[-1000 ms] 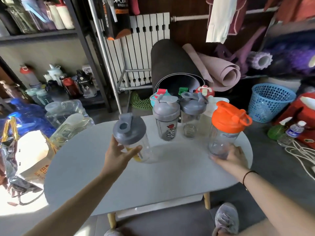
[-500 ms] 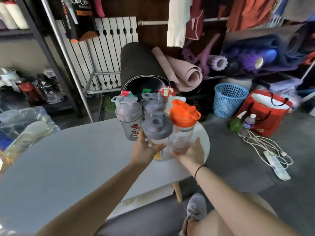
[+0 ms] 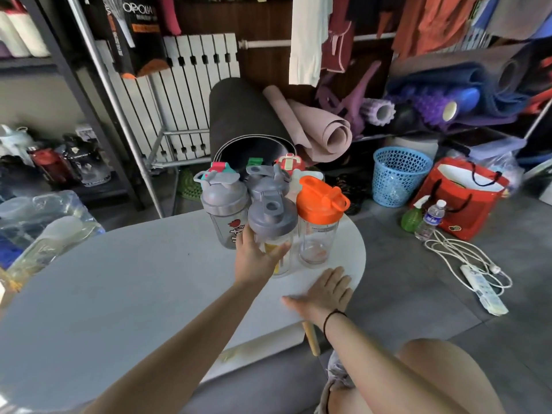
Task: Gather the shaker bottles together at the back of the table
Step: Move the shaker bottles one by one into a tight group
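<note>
Several shaker bottles stand clustered at the far right end of the grey oval table [image 3: 125, 288]. My left hand [image 3: 254, 258] is wrapped around the grey-lidded bottle with yellow inside [image 3: 273, 225], which stands at the front of the group. To its right is the orange-lidded clear bottle [image 3: 319, 222], standing free. Behind are a grey-lidded bottle with a red print [image 3: 224, 210] and another grey-lidded bottle [image 3: 267, 182]. My right hand [image 3: 324, 292] lies flat and open on the table, just in front of the orange-lidded bottle and apart from it.
Behind the table lean a dark rolled mat [image 3: 242, 121] and a pink one [image 3: 316, 127]. A blue basket [image 3: 398, 174], a red bag [image 3: 457, 195], a water bottle [image 3: 430, 219] and a power strip with cord [image 3: 481, 288] lie on the floor at right. Shelves with bottles stand left.
My right hand has let go of the orange-lidded bottle and drawn back to lie flat on the table. My left hand still holds the grey-lidded bottle in the cluster.
</note>
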Demonstrator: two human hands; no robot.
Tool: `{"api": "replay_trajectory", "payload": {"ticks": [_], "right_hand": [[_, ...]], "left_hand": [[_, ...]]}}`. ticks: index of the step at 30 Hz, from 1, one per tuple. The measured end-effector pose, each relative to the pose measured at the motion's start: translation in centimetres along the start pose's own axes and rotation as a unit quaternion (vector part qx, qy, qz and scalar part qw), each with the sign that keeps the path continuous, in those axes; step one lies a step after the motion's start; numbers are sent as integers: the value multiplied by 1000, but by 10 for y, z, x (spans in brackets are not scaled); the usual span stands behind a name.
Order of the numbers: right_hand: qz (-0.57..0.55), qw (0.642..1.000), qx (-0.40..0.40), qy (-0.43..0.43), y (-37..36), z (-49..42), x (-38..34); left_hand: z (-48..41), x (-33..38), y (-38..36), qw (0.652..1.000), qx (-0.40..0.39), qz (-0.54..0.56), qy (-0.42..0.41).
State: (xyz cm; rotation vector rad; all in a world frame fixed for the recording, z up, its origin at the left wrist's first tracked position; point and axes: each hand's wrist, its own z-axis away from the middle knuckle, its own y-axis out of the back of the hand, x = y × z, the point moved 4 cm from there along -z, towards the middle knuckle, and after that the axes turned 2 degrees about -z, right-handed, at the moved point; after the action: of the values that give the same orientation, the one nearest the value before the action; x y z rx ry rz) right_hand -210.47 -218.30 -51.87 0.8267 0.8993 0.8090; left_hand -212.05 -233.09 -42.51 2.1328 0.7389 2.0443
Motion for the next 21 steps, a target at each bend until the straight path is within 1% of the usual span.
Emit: {"api": "replay_trajectory", "payload": {"ticks": [4,6,8,10,11,13,15,17,21], "right_hand": [[5,1000,-3,3,2,2,0],[-27,999,22,10,10,6,2],[-113,991,74,14,26,8,8],[-243,963,115,34,45,3,15],[-297,946,114,57,52,-2,16],[-355,925,94,100,65,-13,16],[-370,917,72,129,73,-21,11],[-378,910,68,154,78,-28,4],[-382,904,82,173,78,-34,-2]], "left_hand": [[4,-4,0,1000,-6,17,0],[7,-11,3,999,-23,25,1],[12,-21,10,999,-41,18,3],[15,-33,22,998,-53,-3,13],[17,-39,28,998,-60,-12,20],[18,-47,33,996,-83,-16,37],[17,-51,25,991,-118,9,66],[17,-51,7,986,-139,38,87],[13,-55,-19,991,-95,29,89]]}}
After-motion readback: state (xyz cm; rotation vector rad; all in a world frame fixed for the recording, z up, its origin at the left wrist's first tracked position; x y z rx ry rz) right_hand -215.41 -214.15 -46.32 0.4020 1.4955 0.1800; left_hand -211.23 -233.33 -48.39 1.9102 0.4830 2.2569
